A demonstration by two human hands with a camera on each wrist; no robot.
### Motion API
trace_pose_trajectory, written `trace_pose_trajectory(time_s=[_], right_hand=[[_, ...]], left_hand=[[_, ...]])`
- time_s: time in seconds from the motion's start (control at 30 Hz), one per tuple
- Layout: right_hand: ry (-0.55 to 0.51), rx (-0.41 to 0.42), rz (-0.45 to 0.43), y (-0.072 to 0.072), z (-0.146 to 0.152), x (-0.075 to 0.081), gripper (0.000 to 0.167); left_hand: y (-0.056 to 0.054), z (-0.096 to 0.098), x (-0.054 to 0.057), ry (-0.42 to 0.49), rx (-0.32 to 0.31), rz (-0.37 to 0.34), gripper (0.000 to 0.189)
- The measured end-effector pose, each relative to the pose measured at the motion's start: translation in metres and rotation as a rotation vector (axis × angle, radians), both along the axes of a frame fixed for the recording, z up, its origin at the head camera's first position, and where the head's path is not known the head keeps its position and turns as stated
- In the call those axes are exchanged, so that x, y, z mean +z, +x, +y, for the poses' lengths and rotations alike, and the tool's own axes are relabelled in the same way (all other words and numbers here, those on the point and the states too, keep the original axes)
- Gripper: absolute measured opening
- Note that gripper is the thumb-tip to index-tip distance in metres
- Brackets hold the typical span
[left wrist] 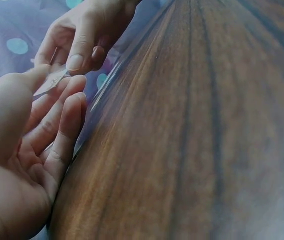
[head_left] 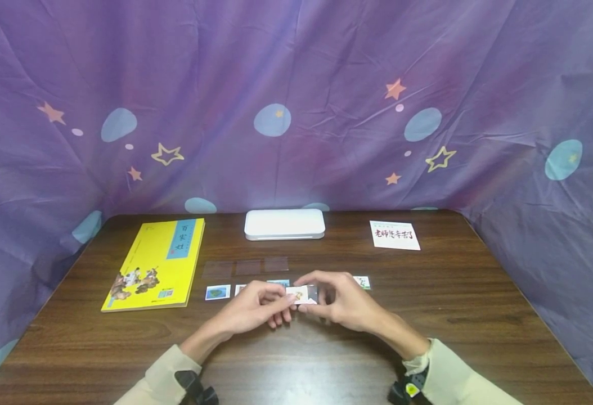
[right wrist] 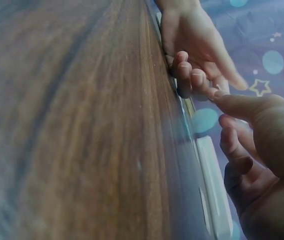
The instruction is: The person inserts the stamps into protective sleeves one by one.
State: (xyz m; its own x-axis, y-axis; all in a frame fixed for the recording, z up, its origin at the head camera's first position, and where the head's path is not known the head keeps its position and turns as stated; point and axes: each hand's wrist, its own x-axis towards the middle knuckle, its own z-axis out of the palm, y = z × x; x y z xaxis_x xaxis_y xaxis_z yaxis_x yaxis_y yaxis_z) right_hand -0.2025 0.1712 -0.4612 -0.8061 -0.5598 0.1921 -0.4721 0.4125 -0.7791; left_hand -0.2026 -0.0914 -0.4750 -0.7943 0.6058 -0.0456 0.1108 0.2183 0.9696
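Above the table, my left hand (head_left: 251,309) pinches a small white stamp (head_left: 297,293) with a coloured picture, thumb on top and fingers beneath. My right hand (head_left: 346,302) holds a small clear sleeve (head_left: 314,293) at its right side between thumb and fingers. The stamp seems to lie partly within the sleeve; how far I cannot tell. In the left wrist view, the thin pale piece (left wrist: 50,82) spans both hands' fingertips. On the table behind are a blue-and-green stamp (head_left: 218,292), two stamps partly covered by the left hand, and another stamp (head_left: 362,282) beyond the right hand.
Several flat clear sleeves (head_left: 248,267) lie in a row behind the stamps. A yellow book (head_left: 160,253) is at the left, a white flat box-like device (head_left: 284,224) at the back middle, and a white card with red writing (head_left: 395,235) at the back right. Purple cloth (head_left: 327,140) surrounds the table.
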Motion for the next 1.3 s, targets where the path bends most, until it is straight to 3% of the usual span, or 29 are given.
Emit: trace_pose_trajectory(time_s=[0.23,0.57,1.0,1.3], right_hand=[[-0.006,-0.021,-0.002,-0.0003,0.0001,0.0005,0.044],[-0.023,-0.006,-0.038,0.0026,-0.0022,0.0025,0.044],[-0.072,-0.036,0.008,0.0028,-0.0033,0.0021,0.04],[-0.142,-0.011,-0.1,0.0041,-0.0028,0.0032,0.041]], left_hand=[[0.0016,-0.0022,0.0014,0.057,0.037,-0.049,0.027],[0.001,-0.0021,0.0006,0.042,0.035,-0.028,0.023],[-0.0002,-0.005,0.0013,0.082,0.013,-0.044,0.026],[-0.0001,-0.0049,0.0025,0.093,-0.01,-0.043,0.021]])
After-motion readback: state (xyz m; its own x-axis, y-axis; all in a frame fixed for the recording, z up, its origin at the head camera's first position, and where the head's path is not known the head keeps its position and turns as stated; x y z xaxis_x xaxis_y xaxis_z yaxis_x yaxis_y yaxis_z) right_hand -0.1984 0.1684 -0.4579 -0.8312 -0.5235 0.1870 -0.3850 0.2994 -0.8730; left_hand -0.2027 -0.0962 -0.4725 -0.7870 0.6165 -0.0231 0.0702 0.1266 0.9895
